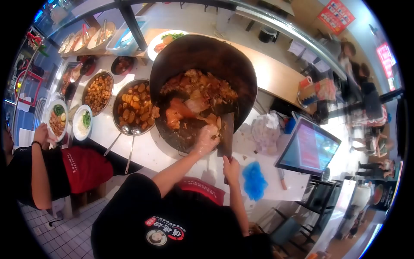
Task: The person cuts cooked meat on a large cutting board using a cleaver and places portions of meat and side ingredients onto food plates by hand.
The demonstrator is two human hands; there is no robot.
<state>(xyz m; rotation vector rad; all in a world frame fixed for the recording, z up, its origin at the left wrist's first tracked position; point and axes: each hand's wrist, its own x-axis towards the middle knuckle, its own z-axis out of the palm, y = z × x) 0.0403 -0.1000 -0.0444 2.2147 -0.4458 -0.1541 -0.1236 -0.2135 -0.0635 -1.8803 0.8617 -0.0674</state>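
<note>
My right hand (pixel 231 167) is wrapped round the handle of a broad cleaver (pixel 226 134), whose blade stands over the near right part of a large dark pot (pixel 202 54). Just left of the blade is my left hand (pixel 207 139), in a clear plastic glove, its fingers curled at a piece of meat (pixel 214 122). Chunks of braised meat (pixel 177 111) lie inside the pot, beyond my left hand. A pan of brown stewed pieces (pixel 134 103) stands left of the pot, with two ladles (pixel 130 144) resting in it.
A co-worker (pixel 39 168) stands at the left by two plates of food (pixel 57 121). A monitor (pixel 308 146), a crumpled plastic bag (pixel 265 133), a blue plastic bag (pixel 255 181) and a small knife (pixel 282 180) are on the right. Behind the pot runs a wooden ledge (pixel 276 80).
</note>
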